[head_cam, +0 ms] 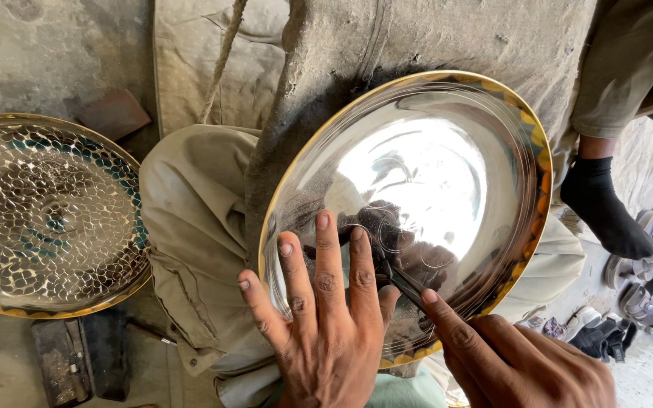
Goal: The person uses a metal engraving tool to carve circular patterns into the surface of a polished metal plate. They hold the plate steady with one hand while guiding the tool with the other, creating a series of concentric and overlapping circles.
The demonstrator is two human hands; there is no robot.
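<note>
A large shiny metal plate with a gold rim rests tilted on my lap. My left hand lies flat on its lower part, fingers spread, steadying it. My right hand pinches a thin dark metal scribing tool whose tip touches the plate just beside my left fingers. Faint scratched circles show on the plate around the tip.
A second round plate covered with an engraved scale pattern lies at the left. Dark blocks sit below it. A brown block lies on the ground behind. A socked foot and several sandals are at the right.
</note>
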